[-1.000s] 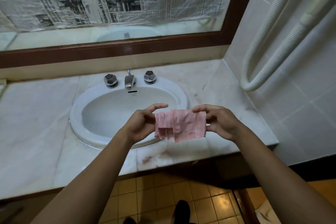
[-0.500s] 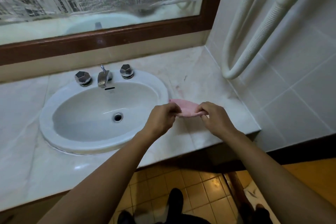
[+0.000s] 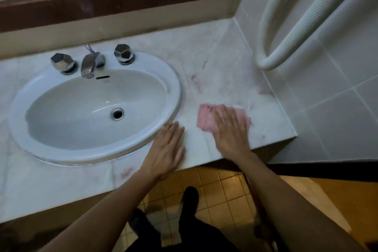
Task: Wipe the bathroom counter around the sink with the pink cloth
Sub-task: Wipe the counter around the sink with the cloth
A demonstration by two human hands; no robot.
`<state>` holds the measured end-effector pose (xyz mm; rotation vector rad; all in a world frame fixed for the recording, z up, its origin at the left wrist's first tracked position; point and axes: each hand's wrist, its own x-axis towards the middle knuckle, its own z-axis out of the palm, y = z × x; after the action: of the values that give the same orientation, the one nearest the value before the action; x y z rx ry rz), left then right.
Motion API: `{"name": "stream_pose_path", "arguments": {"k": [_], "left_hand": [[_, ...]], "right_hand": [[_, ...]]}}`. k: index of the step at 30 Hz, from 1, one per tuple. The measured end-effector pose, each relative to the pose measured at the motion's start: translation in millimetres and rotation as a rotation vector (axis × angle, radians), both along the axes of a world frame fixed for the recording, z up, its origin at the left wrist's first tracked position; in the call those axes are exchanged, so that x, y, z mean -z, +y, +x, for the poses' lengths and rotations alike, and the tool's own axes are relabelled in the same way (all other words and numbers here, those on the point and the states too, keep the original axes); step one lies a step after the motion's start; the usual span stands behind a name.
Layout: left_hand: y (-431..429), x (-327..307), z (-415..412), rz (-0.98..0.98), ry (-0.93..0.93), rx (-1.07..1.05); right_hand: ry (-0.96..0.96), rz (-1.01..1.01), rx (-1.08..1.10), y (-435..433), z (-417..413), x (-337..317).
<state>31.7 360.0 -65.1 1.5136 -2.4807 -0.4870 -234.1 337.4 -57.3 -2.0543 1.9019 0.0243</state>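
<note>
Pink cloth [image 3: 204, 117] under flat, spread right hand [image 3: 230, 129] on counter [image 3: 221, 67]; left hand [image 3: 168, 150] flat, empty, by sink [image 3: 176, 88].

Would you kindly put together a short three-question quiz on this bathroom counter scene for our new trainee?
1. True or false: the pink cloth lies inside the sink.
2. Which of the hands presses on the cloth: A) left hand B) right hand C) both?
3. Fill in: the left hand lies flat on the counter beside the sink's ____.

Key
1. False; it lies on the counter right of the sink.
2. B.
3. Rim.
</note>
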Motion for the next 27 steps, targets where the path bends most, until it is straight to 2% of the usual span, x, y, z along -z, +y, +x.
{"name": "stream_pose_path", "arguments": {"k": [3,5,7,10,12,14,16,18,20,23,25,27], "left_hand": [[9,13,-5,0.062,-0.042,0.027],[7,15,-7,0.05,-0.046,0.01],[6,14,-6,0.045,-0.036,-0.008],[6,13,-5,0.04,-0.024,-0.018],[5,12,-6,0.02,-0.029,-0.019],[5,13,-6,0.015,-0.042,-0.015],[6,14,-6,0.017,-0.063,-0.016],[4,14,-7,0.024,-0.089,-0.019],[5,13,-7,0.04,-0.105,-0.015],[6,14,-6,0.046,-0.101,-0.026],[6,14,-7,0.037,-0.089,-0.032],[7,13,-8,0.043,-0.082,-0.041]], "right_hand": [[0.053,-0.005,0.21,-54,-70,3],[0.089,-0.004,0.236,-96,-101,7],[0.12,-0.007,0.215,-145,-99,10],[0.079,-0.007,0.154,-199,-37,12],[0.017,-0.005,0.065,-199,7,12],[-0.002,-0.019,-0.074,-163,32,10],[0.002,-0.057,-0.227,-119,32,12],[0.008,-0.063,-0.305,-114,14,14],[0.048,-0.031,-0.236,-154,-5,13],[0.07,0.056,0.043,-246,-20,6],[0.042,0.077,0.189,-301,-6,0],[0.024,0.09,0.236,-337,30,-2]]}}
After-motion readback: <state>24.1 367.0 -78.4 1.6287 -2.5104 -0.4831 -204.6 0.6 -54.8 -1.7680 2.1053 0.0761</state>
